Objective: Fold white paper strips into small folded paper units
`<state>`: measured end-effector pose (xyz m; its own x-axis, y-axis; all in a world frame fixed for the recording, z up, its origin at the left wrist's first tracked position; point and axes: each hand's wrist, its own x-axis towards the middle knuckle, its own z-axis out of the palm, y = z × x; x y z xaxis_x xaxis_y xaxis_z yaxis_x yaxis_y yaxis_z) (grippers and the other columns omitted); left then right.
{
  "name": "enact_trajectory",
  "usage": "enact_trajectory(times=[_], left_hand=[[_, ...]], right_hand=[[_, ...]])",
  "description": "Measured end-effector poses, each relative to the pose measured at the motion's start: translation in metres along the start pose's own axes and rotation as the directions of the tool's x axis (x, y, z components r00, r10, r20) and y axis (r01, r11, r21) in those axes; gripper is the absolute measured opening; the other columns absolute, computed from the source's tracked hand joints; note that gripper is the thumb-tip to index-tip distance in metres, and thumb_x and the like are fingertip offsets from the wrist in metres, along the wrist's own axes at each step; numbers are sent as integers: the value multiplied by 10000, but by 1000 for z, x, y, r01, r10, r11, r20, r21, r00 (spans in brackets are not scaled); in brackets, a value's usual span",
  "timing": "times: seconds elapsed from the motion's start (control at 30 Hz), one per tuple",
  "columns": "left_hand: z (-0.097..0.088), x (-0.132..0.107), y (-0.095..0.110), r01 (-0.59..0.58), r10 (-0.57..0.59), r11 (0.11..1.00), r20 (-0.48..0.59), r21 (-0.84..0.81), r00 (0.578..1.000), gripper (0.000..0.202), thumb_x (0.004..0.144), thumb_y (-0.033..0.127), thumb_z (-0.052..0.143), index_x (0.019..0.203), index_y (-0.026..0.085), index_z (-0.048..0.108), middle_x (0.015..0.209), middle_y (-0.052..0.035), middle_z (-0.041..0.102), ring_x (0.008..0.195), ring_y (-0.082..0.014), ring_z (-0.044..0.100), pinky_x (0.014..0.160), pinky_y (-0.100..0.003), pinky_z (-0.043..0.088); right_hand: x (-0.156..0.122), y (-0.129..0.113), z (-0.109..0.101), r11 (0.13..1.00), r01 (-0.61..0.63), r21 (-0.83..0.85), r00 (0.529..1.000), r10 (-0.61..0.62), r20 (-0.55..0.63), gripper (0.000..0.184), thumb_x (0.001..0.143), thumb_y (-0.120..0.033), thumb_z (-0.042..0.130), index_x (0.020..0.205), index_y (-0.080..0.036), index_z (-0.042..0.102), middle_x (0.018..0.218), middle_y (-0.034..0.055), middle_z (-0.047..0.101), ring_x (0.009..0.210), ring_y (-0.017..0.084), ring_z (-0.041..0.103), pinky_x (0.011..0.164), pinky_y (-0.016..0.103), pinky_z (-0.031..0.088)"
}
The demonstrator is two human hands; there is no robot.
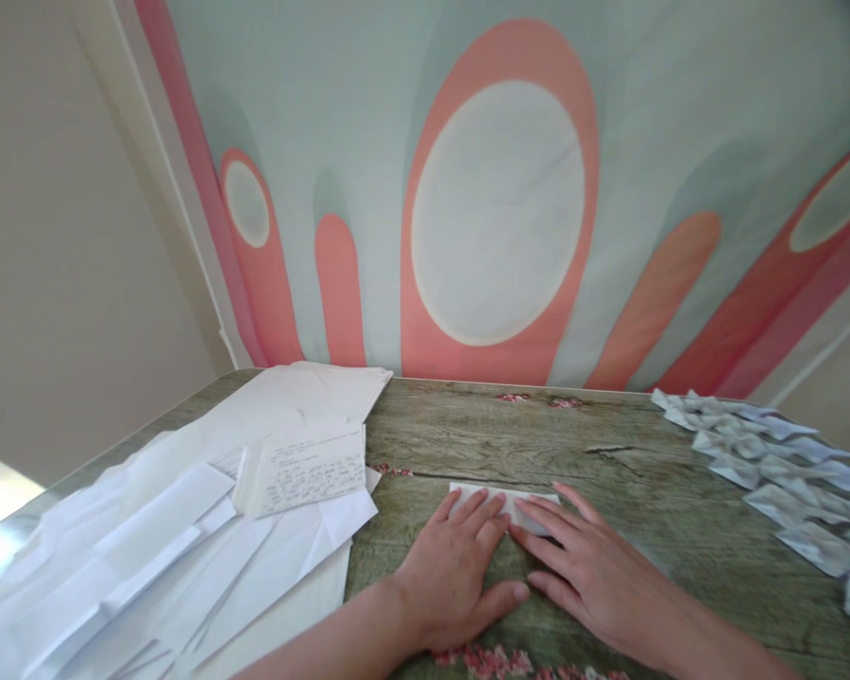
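A small folded white paper point(504, 498) lies flat on the wood-patterned table point(482, 425), in front of me near the middle. My left hand point(457, 567) rests palm down with its fingers stretched out over the paper's left part. My right hand point(585, 562) lies flat beside it, fingers spread, the fingertips pressing on the paper's right end. Neither hand grips anything; both press the paper against the tabletop. Most of the paper is covered by the fingers.
A loose heap of white sheets point(184, 538) covers the table's left side, with a handwritten sheet point(312, 467) on top. Several small folded paper pieces point(772, 463) lie along the right edge. A wall with pink and grey shapes point(496, 208) stands right behind the table.
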<state>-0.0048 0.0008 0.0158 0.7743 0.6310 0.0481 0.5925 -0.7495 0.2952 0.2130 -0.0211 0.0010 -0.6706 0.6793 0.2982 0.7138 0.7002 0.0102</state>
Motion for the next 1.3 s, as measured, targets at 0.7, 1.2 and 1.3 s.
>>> enact_trajectory(times=[0.7, 1.2, 1.3], left_hand=[[3, 2, -3, -4, 4, 1000, 4, 8, 1000, 627, 873, 603, 310, 1332, 179, 368, 1433, -78, 310, 1331, -239, 220, 1102, -431, 134], [3, 2, -3, -20, 21, 999, -16, 28, 1000, 603, 879, 584, 320, 1318, 176, 389, 1422, -85, 329, 1323, -253, 231, 1093, -443, 144], [4, 2, -3, -23, 24, 999, -20, 44, 1000, 586, 884, 572, 323, 1315, 182, 394, 1421, -81, 330, 1320, -246, 236, 1092, -439, 149]], right_hand=[[-33, 19, 0, 989, -81, -125, 995, 88, 49, 370, 717, -76, 488, 1009, -220, 662, 1120, 106, 640, 1025, 257, 582, 919, 522, 372], [-6, 0, 14, 989, -90, -122, 986, 71, -152, 373, 779, -17, 407, 1020, -198, 627, 1048, 28, 669, 925, 186, 591, 813, 353, 443], [-5, -3, 18, 989, -106, -100, 983, 89, -160, 344, 789, -28, 423, 1013, -192, 626, 1028, 29, 670, 890, 189, 588, 765, 342, 445]])
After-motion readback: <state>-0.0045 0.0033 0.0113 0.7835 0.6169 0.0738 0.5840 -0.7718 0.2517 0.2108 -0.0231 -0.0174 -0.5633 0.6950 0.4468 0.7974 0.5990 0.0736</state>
